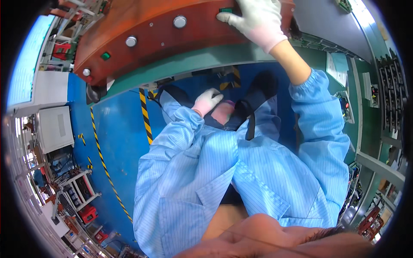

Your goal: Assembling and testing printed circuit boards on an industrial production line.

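My right hand (260, 23), in a white glove with a pinkish cuff, lies on the upper front edge of a red-brown machine housing (142, 26). Its thumb stretches out beside a green switch (226, 10), and the upper frame edge cuts off some fingertips. I see nothing held in it. Down at my lap, my left hand (208, 102), gloved the same way, rests on my thigh with its fingers loosely extended and nothing in them. Beside it is a pinkish patch (223, 112) that I cannot make out.
Round silver buttons (180, 22) and another green switch (105, 56) line the housing front. Below it runs a green bench edge (172, 69). Yellow-black tape (103, 159) marks the blue floor (116, 129). A white box (56, 129) stands left; a rack (391, 90) stands right.
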Action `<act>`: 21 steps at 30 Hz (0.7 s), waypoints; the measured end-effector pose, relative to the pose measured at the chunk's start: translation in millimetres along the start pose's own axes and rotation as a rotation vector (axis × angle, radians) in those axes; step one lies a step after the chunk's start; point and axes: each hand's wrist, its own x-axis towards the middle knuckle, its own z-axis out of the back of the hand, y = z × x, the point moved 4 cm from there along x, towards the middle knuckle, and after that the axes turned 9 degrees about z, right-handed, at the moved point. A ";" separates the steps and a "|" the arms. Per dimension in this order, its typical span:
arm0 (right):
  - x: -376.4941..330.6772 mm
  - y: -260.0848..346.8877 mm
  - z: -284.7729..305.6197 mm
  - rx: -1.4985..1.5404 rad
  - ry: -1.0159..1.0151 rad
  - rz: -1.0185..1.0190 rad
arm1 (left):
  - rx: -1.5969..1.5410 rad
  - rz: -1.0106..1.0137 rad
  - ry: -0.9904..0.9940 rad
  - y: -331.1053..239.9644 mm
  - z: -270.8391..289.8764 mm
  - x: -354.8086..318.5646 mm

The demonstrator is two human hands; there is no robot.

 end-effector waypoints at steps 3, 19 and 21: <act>-5.0 -11.3 -11.3 -0.071 -0.266 0.135 | 0.032 -0.125 -0.039 -37.4 18.1 -14.6; -11.8 -18.4 -8.6 -0.083 -0.358 0.144 | 0.003 -0.938 -0.491 -183.6 137.1 -51.7; -16.9 -18.0 -9.5 -0.102 -0.342 0.117 | 0.008 -0.916 -0.450 -179.9 134.3 -46.6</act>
